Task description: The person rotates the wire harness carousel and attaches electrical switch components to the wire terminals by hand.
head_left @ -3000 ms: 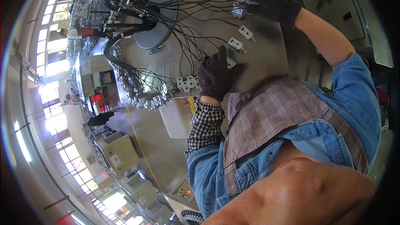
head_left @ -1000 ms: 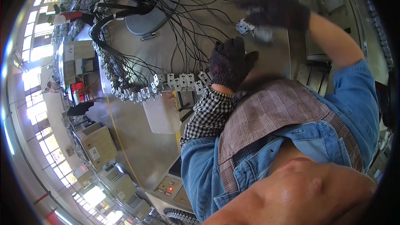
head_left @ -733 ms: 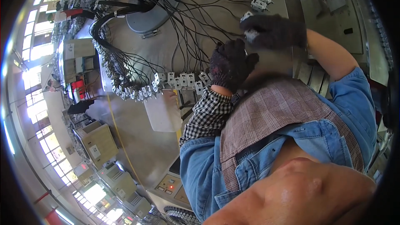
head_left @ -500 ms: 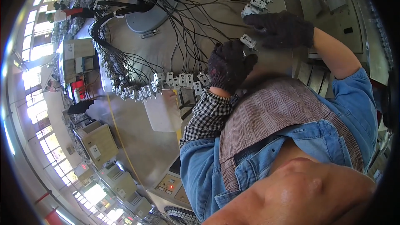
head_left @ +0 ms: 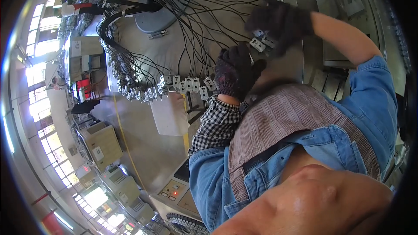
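My left hand (head_left: 235, 72), in a dark knit glove, rests curled on the grey metal worktable (head_left: 174, 56), just beside the row of small white wired socket modules (head_left: 183, 83). My right hand (head_left: 281, 19), gloved too, hovers with fingers spread over two loose white modules (head_left: 261, 43) (motion blur hides any grip, so I cannot tell)

Grey round disc (head_left: 163, 6) at far end of counter (head_left: 174, 56), black cable bundle (head_left: 126, 11) beside it. White bin (head_left: 170, 115) below counter edge. Yellow floor line (head_left: 124, 141) runs past beige cabinet (head_left: 102, 141). Control panel with red light (head_left: 174, 189) near lower edge. Bright windows (head_left: 37, 76) at left.
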Motion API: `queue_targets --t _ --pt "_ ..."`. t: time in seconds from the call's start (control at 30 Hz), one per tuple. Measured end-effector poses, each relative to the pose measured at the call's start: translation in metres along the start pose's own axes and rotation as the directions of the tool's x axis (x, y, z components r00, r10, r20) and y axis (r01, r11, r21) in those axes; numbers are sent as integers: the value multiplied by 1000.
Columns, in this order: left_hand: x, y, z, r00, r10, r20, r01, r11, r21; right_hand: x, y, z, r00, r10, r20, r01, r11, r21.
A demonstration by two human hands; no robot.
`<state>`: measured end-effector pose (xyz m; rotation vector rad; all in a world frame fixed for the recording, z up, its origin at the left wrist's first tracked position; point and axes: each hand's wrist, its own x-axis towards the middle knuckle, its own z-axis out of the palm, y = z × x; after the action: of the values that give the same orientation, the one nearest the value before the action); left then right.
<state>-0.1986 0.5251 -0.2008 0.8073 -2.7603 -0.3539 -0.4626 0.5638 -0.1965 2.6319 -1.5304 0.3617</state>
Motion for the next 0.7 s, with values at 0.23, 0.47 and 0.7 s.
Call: queue_targets --t 0.23,0.47,0.7 --pt "-4 18 -2 994 -76 -73 78 996 31 -3 -18 49 918 -342 -201 252 894 -371" --pt "-5 9 0 995 -46 -84 52 996 73 -8 -34 55 965 -171 -201 168 985 -29" --pt "5 9 -5 994 -94 55 93 995 21 14 -17 63 974 -226 -31 215 953 -216"
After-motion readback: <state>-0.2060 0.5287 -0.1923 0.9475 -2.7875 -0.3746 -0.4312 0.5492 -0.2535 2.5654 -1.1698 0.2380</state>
